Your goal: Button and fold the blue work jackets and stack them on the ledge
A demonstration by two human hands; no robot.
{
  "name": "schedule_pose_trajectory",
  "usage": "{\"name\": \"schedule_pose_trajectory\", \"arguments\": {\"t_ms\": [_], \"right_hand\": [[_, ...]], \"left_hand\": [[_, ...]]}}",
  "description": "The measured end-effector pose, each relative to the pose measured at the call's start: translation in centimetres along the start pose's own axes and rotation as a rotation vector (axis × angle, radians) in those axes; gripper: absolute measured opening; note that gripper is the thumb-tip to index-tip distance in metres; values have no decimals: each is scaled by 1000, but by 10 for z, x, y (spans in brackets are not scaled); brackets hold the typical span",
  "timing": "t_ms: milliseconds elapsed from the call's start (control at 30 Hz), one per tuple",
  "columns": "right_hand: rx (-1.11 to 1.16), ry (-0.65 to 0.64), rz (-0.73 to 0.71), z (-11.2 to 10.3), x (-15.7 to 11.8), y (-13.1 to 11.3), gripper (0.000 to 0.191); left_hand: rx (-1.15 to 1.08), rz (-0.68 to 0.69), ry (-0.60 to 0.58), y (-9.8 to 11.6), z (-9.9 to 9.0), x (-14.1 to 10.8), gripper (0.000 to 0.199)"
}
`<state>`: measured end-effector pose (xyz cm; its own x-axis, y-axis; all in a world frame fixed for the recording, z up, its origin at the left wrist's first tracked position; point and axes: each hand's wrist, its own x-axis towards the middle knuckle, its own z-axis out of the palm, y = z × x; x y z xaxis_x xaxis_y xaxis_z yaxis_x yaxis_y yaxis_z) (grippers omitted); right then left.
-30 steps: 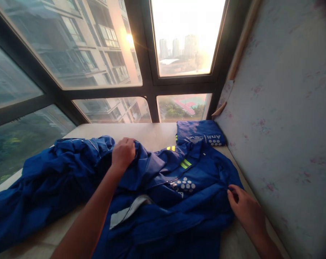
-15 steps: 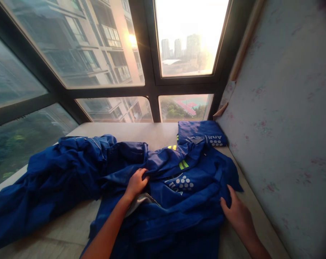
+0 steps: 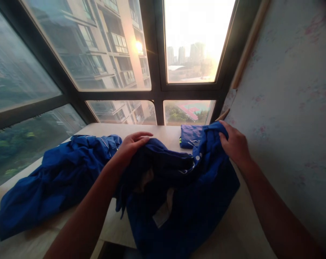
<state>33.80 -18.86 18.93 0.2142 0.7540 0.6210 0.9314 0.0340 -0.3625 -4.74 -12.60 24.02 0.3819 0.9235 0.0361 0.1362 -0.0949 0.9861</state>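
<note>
A blue work jacket (image 3: 195,201) hangs between my two hands, lifted partly off the pale ledge. My left hand (image 3: 133,145) grips its left part, thumb and fingers closed over the cloth. At the upper right my right hand (image 3: 234,142) pinches a bunched edge of the same jacket. A white label (image 3: 163,212) shows on the dark inner side. Behind the jacket lies a folded blue garment (image 3: 188,133) with white lettering, partly covered. To the left of my left arm is a crumpled heap of blue clothing (image 3: 71,172).
The pale ledge (image 3: 163,131) runs beneath the clothes up to dark-framed windows (image 3: 157,95). A flowered papered wall (image 3: 292,126) closes off the right side, its paper peeling near the window corner. Low sunlight comes through the glass.
Both hands have moved up and away from me, raising the jacket off the ledge. My right hand has taken hold of its edge. The jacket's printed front has folded mostly out of sight.
</note>
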Motion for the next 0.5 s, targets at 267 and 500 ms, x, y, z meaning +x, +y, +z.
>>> {"name": "schedule_pose_trajectory", "arguments": {"t_ms": [267, 500], "right_hand": [[47, -227, -76, 77, -3, -44, 54], [-52, -509, 446, 78, -147, -52, 61]], "left_hand": [[261, 47, 148, -90, 16, 0, 62], [580, -191, 403, -190, -4, -66, 58]]}}
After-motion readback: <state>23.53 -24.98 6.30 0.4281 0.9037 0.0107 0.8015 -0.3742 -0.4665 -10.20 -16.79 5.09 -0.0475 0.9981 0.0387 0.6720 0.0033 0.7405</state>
